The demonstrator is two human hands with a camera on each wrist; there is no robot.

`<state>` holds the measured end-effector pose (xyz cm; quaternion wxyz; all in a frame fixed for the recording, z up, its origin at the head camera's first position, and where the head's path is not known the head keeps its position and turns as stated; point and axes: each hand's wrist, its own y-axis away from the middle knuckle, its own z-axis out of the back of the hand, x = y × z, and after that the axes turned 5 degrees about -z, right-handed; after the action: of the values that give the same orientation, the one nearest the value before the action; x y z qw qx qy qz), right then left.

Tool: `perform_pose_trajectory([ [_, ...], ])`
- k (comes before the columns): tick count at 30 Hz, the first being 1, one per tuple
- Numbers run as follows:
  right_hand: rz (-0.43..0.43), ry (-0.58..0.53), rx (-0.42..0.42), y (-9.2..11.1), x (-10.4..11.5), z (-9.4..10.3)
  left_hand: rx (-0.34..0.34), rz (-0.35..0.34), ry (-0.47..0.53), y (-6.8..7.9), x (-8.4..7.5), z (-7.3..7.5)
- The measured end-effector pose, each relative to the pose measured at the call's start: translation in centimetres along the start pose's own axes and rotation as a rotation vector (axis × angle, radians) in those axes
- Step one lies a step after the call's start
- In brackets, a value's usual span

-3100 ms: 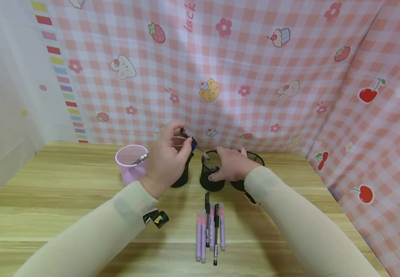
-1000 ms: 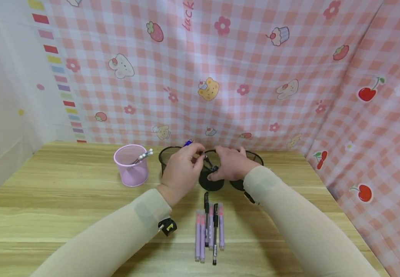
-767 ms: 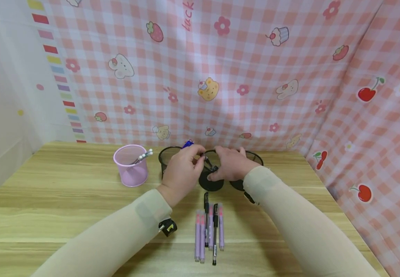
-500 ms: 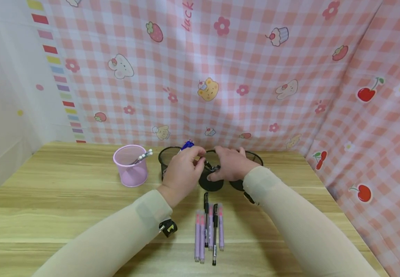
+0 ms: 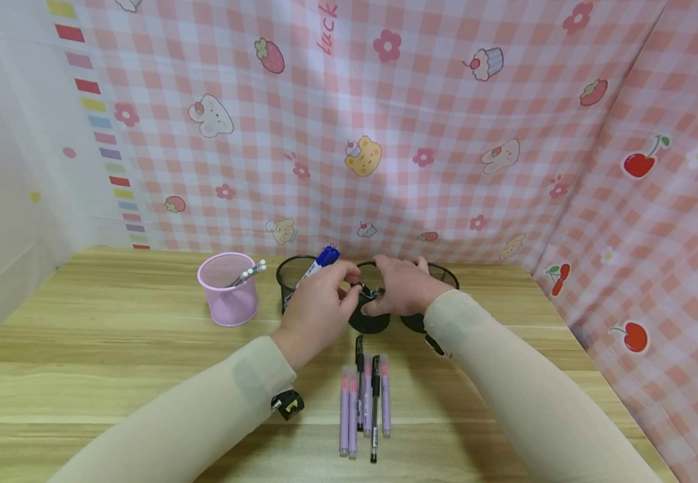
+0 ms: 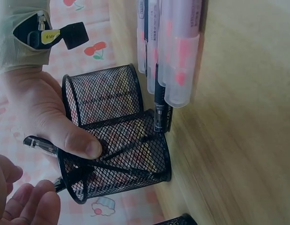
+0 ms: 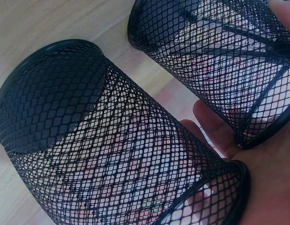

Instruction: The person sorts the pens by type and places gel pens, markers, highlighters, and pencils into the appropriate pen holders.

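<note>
My right hand (image 5: 409, 287) grips the middle black mesh pen holder (image 5: 369, 320), its thumb pressed on the outer mesh in the left wrist view. That holder has two dark pens inside; a clear-capped pen (image 6: 40, 144) sticks out by the right hand. The other pen's end (image 6: 59, 183) sits right at the left hand's fingertips. My left hand (image 5: 318, 312) is at the holder's rim, thumb and fingers parted and loosely bent. Behind it a blue-capped marker (image 5: 328, 255) leans in the left black mesh holder (image 5: 284, 285), partly hidden.
A pink pen holder (image 5: 233, 307) with white-ended sticks (image 5: 253, 271) stands at the left. Another black mesh holder (image 7: 121, 131) is beside the gripped one, on the right. Several purple highlighters (image 5: 344, 419) and two black pens (image 5: 375, 402) lie on the table in front. A checked cloth hangs behind.
The left hand brought a dark pen rightward and down into the middle holder, then loosened its fingers and drew back slightly. More of the blue marker shows. The right hand has stayed put.
</note>
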<state>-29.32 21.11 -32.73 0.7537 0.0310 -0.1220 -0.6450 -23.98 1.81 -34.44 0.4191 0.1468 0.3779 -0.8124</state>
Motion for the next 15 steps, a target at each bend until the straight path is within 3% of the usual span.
perform_pose_trajectory([
  [5,0.0,0.006,-0.001,0.1,0.1,0.1,0.079,0.027,-0.044,0.5,-0.3,0.4],
  [15,0.007,-0.001,-0.006,0.1,0.0,0.0,0.241,0.017,-0.156,1.4,-0.4,0.7],
])
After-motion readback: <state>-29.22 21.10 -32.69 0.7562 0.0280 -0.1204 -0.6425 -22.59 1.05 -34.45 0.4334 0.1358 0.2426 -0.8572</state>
